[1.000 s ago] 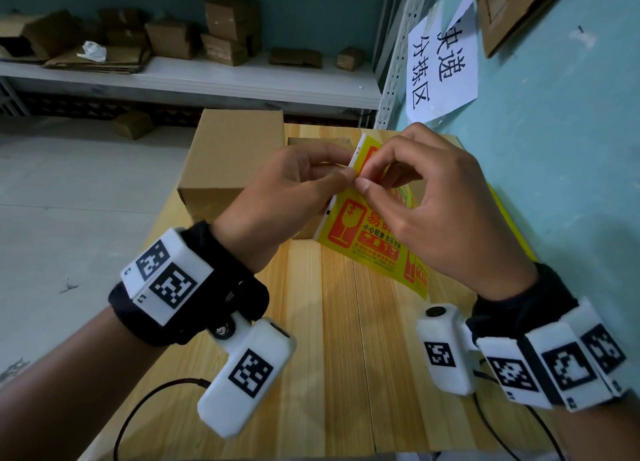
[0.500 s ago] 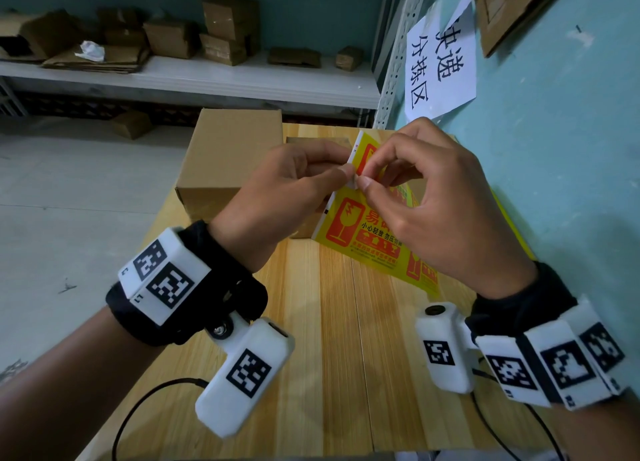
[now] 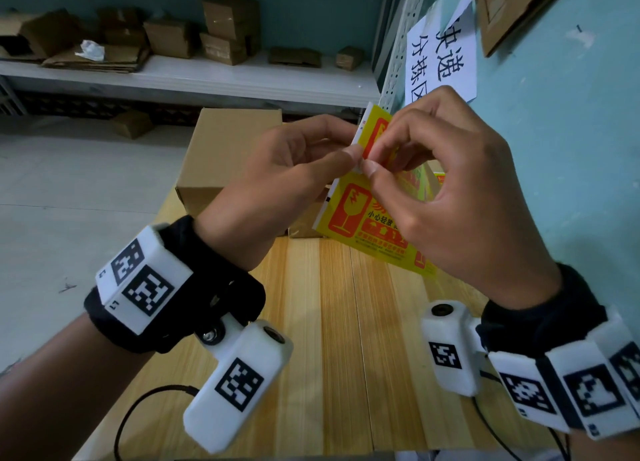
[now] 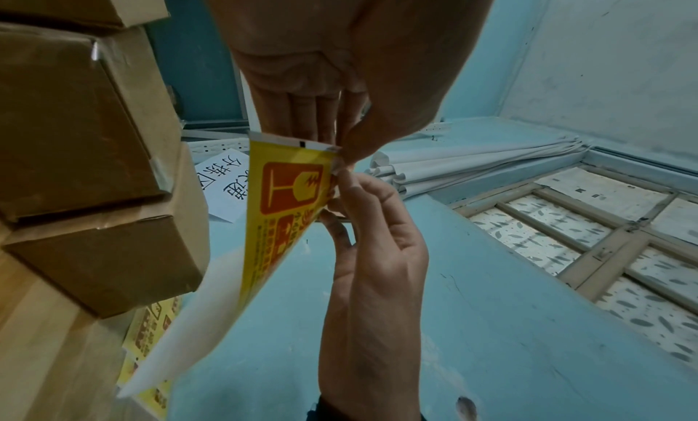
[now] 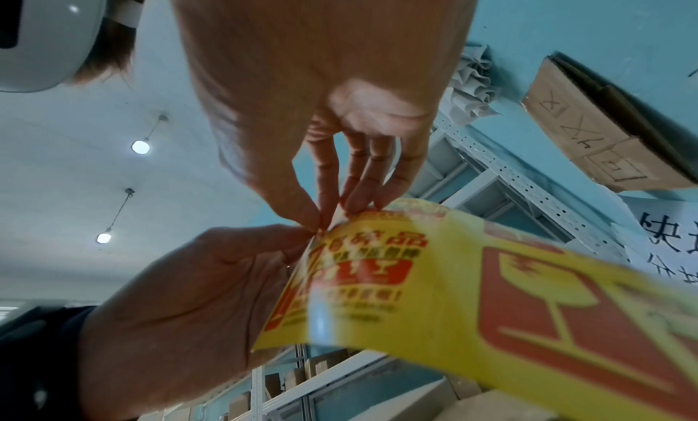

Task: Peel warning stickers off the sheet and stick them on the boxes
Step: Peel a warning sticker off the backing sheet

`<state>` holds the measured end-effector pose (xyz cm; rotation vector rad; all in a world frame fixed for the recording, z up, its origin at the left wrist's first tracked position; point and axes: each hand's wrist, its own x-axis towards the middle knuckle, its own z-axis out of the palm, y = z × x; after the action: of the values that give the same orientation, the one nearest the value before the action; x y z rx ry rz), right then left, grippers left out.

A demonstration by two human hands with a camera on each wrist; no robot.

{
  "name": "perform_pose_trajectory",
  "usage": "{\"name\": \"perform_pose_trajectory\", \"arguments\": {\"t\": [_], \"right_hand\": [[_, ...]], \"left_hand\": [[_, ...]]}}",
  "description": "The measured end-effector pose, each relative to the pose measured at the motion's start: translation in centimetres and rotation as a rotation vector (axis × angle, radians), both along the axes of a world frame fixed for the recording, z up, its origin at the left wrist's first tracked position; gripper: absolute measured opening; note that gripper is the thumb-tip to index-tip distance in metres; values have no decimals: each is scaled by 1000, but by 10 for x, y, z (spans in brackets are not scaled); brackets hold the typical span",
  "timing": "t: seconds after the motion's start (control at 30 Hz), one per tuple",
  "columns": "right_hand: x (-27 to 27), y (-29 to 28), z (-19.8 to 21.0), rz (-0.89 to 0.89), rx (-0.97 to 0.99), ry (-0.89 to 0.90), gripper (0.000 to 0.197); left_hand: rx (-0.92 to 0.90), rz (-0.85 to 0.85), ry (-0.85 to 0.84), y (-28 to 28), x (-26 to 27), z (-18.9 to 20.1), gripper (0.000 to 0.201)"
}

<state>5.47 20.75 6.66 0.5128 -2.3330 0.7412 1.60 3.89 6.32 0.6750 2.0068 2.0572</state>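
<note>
- Left hand point(image 3: 277, 169) pinches the white edge of the sheet point(image 3: 349, 214), thumb and forefinger closed on it.
- Right hand point(image 3: 450, 190) pinches a sticker point(image 3: 379, 131) corner beside the left thumb, other fingers curled.
- The sheet is held tilted above the table point(image 3: 329, 322).
- Behind it stands a box point(image 3: 228, 159).

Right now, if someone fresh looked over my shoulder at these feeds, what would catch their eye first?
Most likely the bright yellow sticker sheet with its red broken-glass symbol, held up over the wooden table, at centre. The left hand and the right hand both pinch it at one spot on its left edge, fingertips almost meeting. Behind the left hand, a plain cardboard box sits on the table.
</note>
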Motion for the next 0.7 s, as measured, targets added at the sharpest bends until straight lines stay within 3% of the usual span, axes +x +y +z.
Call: {"name": "perform_pose_trajectory", "arguments": {"t": [0.23,0.43,0.7], "right_hand": [[0,-1,1,-6,11,78,10],[-19,4,-31,39,-37,-119,5],[-23,2,-39,52,-81,-218,7]], "left_hand": [[72,-5,16,-1,2,3,15],[13,31,-176,2,-5,-19,13],[-6,84,-226,4,-8,-21,20]]}}
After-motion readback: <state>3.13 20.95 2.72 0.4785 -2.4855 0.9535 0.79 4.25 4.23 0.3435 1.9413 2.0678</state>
